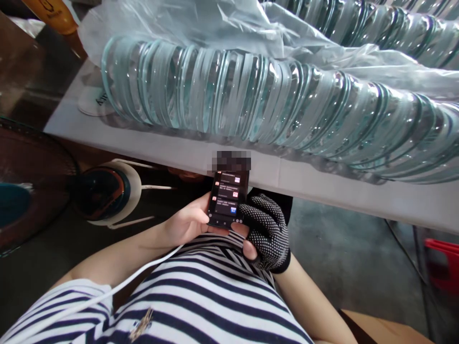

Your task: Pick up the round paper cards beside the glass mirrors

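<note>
A black smartphone point(229, 198) with a lit screen of message entries is in front of my striped shirt, close to the table's near edge. My left hand point(193, 217) is bare and wraps round the phone's left side and lower edge. On my right hand point(267, 231) is a black glove with white dots, from which two bare fingertips stick out. Its fingers are curled against the phone's lower right corner. Just beyond the phone, a long row of clear glass dishes point(236, 95) stands on edge, packed side by side on the white tabletop point(150, 138).
Clear plastic film point(201, 24) lies behind the row, with more glassware point(387, 28) farther back. An electric fan point(32, 186) and a white stool point(134, 191) are at the left. A white cable point(118, 289) crosses my left arm. A red plastic object point(442, 265) is at the right.
</note>
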`<state>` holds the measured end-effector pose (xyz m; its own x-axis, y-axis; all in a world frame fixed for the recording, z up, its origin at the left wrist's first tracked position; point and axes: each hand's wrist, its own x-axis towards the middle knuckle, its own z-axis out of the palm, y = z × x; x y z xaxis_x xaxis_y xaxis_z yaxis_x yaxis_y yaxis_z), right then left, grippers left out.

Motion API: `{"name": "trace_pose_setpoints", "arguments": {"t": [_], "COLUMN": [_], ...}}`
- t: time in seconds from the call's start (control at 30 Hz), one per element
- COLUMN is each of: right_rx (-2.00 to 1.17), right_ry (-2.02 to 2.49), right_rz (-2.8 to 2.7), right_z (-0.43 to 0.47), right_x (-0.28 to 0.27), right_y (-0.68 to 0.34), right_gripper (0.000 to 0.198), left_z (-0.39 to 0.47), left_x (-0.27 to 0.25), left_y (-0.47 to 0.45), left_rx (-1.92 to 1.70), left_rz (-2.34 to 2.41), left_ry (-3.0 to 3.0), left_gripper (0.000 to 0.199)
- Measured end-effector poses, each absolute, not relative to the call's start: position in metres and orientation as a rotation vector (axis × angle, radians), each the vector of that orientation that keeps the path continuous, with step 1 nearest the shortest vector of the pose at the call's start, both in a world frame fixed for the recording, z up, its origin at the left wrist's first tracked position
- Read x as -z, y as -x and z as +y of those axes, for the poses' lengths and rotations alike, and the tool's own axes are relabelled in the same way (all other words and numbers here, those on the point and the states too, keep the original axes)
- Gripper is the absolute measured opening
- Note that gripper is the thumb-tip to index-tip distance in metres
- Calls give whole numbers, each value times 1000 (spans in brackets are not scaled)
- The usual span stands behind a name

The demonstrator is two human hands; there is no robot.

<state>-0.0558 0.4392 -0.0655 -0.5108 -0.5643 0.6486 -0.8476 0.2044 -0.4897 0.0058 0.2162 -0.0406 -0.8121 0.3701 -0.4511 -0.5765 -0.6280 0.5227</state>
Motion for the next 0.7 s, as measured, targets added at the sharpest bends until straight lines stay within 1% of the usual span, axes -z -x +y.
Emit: {"name": "trace_pose_setpoints", "arguments": {"t": [0.6, 0.7], "right_rx": [-1228, -1223], "right_ry": [-1327, -1331], "right_rz": [-2120, -2124], "right_z": [434, 434], "right_x": [68, 68], "right_y": [59, 59], "right_gripper": [29, 27], "left_z": [214, 214], "left_x": [47, 45], "left_y": [-6, -5], "left_rx": [-2399, -2390], "left_rz": [898, 896], "left_ry": [404, 398], "left_gripper": [63, 64]}}
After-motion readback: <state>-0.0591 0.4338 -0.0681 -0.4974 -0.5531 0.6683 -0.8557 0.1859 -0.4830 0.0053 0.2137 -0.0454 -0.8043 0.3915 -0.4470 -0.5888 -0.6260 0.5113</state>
